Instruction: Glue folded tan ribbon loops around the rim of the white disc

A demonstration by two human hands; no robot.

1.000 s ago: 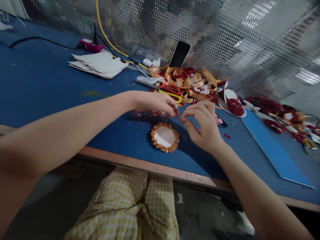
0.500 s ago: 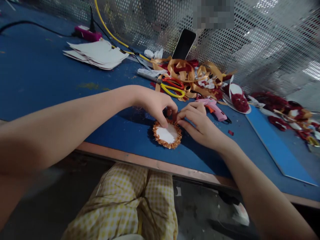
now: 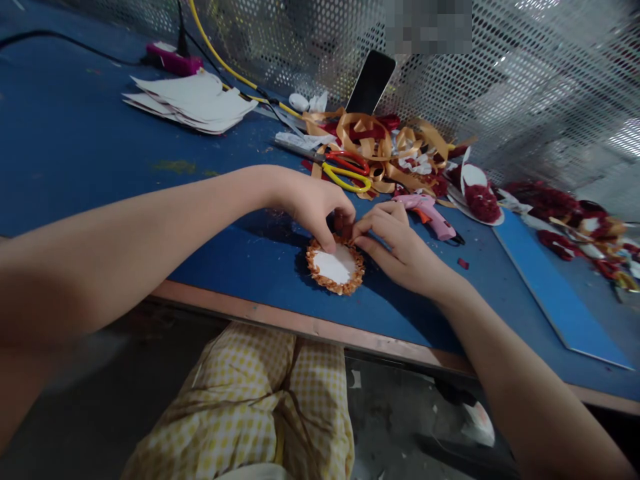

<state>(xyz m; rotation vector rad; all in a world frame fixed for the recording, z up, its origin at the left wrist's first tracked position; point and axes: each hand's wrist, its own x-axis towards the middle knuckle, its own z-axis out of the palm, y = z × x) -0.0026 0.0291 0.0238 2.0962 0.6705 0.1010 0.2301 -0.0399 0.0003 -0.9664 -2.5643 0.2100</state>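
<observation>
A round white disc (image 3: 336, 268) with a ruffled orange-brown ribbon edge (image 3: 340, 289) lies on the blue table near its front. My left hand (image 3: 320, 207) comes over it from the left, thumb on the white face and fingers curled round the far rim, gripping it. At the far right of the rim, my right hand (image 3: 387, 243) has its thumb and forefinger pinched together at the ruffled edge. Whatever is between those fingertips is too small to make out. A pink glue gun (image 3: 429, 215) lies just beyond my right hand.
Scissors (image 3: 347, 170) with red and yellow handles lie before a heap of gold and dark red ribbon (image 3: 370, 137). A phone (image 3: 371, 81) leans on the perforated metal screen. White card sheets (image 3: 193, 103) lie left, a blue board (image 3: 560, 293) right. The wooden table edge (image 3: 300, 325) runs in front.
Both hands stay at the far rim of the disc with almost no movement. The view has shifted slightly, so the things at the back sit a little higher.
</observation>
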